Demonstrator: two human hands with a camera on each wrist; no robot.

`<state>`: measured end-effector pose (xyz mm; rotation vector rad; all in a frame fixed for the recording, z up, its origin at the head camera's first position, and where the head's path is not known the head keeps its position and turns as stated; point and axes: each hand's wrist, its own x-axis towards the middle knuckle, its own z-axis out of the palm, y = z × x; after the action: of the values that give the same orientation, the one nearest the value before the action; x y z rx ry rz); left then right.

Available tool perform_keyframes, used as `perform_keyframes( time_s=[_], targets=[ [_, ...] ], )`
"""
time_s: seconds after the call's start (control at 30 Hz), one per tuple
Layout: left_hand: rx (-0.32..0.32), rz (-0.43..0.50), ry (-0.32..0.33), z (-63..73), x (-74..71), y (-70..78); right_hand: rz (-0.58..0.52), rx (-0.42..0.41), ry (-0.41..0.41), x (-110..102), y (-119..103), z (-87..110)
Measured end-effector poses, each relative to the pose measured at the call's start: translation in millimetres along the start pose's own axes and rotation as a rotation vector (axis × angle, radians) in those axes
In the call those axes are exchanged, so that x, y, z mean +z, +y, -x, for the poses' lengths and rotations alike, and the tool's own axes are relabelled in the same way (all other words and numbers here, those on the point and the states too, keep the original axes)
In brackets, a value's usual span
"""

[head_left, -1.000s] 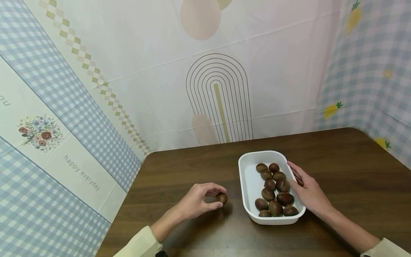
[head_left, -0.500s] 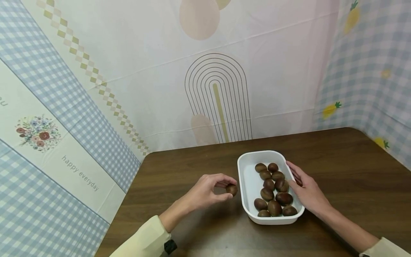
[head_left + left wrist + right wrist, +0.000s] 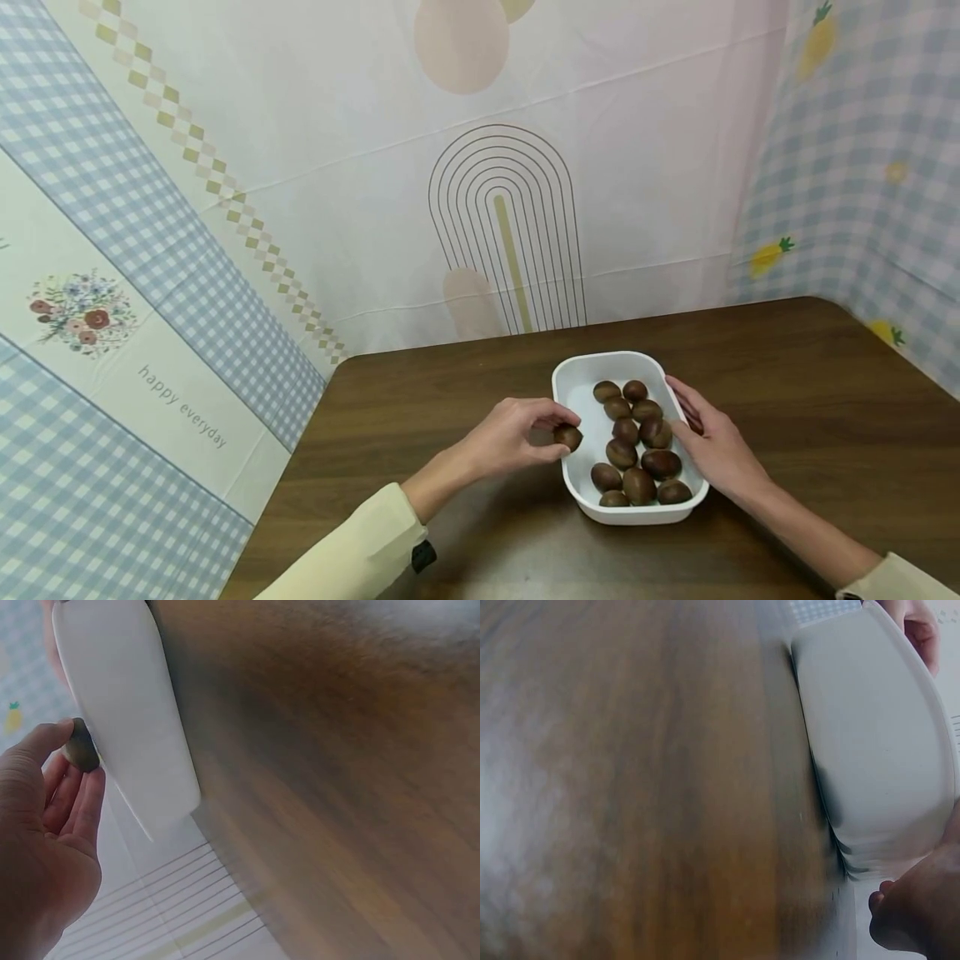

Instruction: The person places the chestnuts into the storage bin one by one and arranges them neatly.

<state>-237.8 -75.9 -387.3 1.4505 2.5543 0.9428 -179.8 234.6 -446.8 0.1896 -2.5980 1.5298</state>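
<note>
My left hand (image 3: 513, 437) pinches a brown chestnut (image 3: 567, 437) between thumb and fingertips, over the left rim of a white rectangular tray (image 3: 587, 421). In the left wrist view the held chestnut (image 3: 82, 748) sits beside the upper edge of the tray (image 3: 127, 697). Several more chestnuts (image 3: 622, 453) lie in the tray, mostly along its middle and right side. My right hand (image 3: 716, 446) holds the tray's right side, thumb at the rim and fingers along the outer wall. The right wrist view shows only part of that hand (image 3: 922, 904) against the tray (image 3: 877, 727).
The tray stands on a dark brown wooden table (image 3: 420, 392). A pale printed cloth (image 3: 360, 208) hangs behind the table, with blue checked cloth (image 3: 150, 242) on the left and more checked cloth (image 3: 847, 200) on the right.
My left hand has moved right and slightly up with the chestnut, from the bare table beside the tray to over its left rim. My right hand stays on the tray.
</note>
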Motion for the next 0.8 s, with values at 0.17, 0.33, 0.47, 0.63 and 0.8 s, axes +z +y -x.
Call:
perform_keyframes(
  time_s=[0.17, 0.33, 0.47, 0.63, 0.8],
  targets=[
    [0.017, -0.047, -0.018, -11.4, 3.6, 0.8, 0.004, 0.007, -0.002, 0, -1, 0.3],
    [0.038, -0.130, -0.043, -20.0, 9.7, 0.3, -0.003, 0.014, -0.007, 0, -2, 1.0],
    [0.042, -0.206, -0.068, -26.9, 12.8, -0.5, 0.001, 0.021, -0.010, 0, -2, 1.0],
    [0.044, -0.279, -0.114, -34.7, 15.0, -1.7, 0.005, 0.028, -0.012, 1, -2, 1.3],
    [0.067, -0.395, -0.165, -42.1, 18.2, -0.8, 0.006, 0.028, -0.010, 0, -2, 1.7]
  ],
)
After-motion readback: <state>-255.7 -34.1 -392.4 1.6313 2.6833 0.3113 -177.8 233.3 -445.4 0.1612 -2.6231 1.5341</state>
